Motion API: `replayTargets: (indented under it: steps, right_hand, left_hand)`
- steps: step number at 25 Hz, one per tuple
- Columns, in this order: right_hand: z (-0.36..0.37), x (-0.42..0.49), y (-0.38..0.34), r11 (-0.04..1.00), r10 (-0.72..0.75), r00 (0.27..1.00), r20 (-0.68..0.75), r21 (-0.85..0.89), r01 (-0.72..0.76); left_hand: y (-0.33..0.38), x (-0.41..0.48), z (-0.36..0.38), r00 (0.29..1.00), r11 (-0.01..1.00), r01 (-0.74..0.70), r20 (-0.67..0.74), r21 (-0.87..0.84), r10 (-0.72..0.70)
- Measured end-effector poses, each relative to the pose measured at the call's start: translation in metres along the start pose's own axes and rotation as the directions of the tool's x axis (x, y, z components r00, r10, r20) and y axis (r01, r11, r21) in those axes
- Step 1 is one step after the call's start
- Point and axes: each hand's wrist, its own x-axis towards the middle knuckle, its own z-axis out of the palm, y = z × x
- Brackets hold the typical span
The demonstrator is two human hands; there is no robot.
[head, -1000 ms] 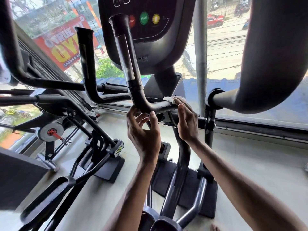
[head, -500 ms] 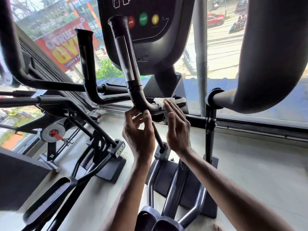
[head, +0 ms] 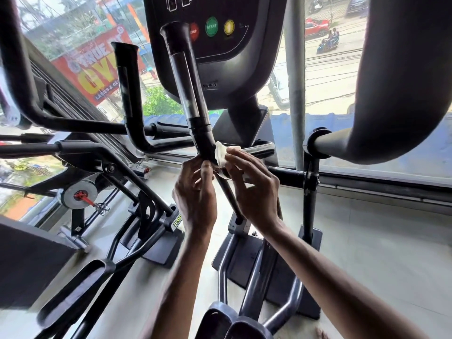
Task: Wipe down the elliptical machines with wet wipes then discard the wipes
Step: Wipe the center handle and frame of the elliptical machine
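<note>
Your elliptical machine point(head: 244, 123) fills the middle of the view, with its dark console point(head: 232, 77) high at the centre, facing you. To the right of the console a thick grey arm point(head: 403, 81) sweeps down across the window point(head: 330, 77). To the console's left stands a second machine point(head: 80, 148), and well below the console lies the pale floor point(head: 379, 253). A black handlebar point(head: 193, 99) crosses the console's left edge, runs down and bends just beneath the console into a shiny crossbar point(head: 259, 149). You have both hands raised to that bend under the console. Your left hand point(head: 195, 196) comes up below the console's left side, its fingers point(head: 193, 167) curled round the underside of the bend and the thumb set against it. Your right hand point(head: 254, 189) comes up below the console's middle, its fingers point(head: 238, 155) and thumb pinching the white wipe point(head: 221, 152) against the tube. The wipe is crumpled and touches the handlebar right at the bend, just under the console's lower edge. On the console's face sit a red stop button point(head: 193, 31), a green start button point(head: 211, 26) and a yellow button point(head: 229, 27).
</note>
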Motion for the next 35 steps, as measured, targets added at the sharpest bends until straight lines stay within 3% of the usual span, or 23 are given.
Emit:
replayTargets:
  steps: [10, 14, 18, 22, 25, 29, 32, 35]
  right_hand:
    - [0.006, 0.053, -0.024, 0.998, 0.057, 0.998, 0.039, -0.011, -0.057]
    - [-0.003, 0.035, -0.013, 0.995, -0.046, 0.994, 0.104, -0.078, 0.054]
    - [0.012, 0.049, -0.017, 0.999, 0.042, 0.999, 0.002, 0.024, -0.042]
    - [0.012, 0.033, -0.012, 0.993, -0.102, 0.995, -0.018, -0.066, 0.100]
    - [0.013, 0.042, -0.009, 1.000, 0.016, 0.998, -0.062, 0.022, -0.015]
    - [0.025, 0.055, -0.018, 0.992, 0.028, 1.000, -0.015, 0.123, -0.026]
    - [0.029, 0.070, -0.019, 0.969, 0.124, 0.992, -0.009, 0.215, -0.120]
    - [0.031, 0.085, -0.020, 0.976, 0.086, 0.996, -0.012, 0.203, -0.082]
  left_hand:
    - [0.010, 0.010, -0.006, 0.999, 0.996, 0.054, -0.002, -0.077, -0.054]
    - [0.023, 0.019, -0.007, 0.999, 0.994, -0.026, -0.043, -0.105, 0.022]
    - [0.026, 0.023, -0.005, 0.997, 0.993, -0.070, -0.028, -0.096, 0.067]
    - [0.028, 0.025, -0.005, 0.998, 0.994, -0.049, -0.031, -0.097, 0.046]
    - [0.028, 0.026, -0.006, 0.998, 0.995, -0.060, -0.026, -0.083, 0.058]
    - [0.029, 0.032, -0.006, 0.996, 0.992, -0.092, -0.028, -0.083, 0.090]
    - [0.033, 0.036, -0.004, 0.994, 0.990, -0.112, -0.011, -0.080, 0.111]
    - [0.036, 0.036, -0.003, 0.992, 0.989, -0.125, -0.012, -0.078, 0.125]
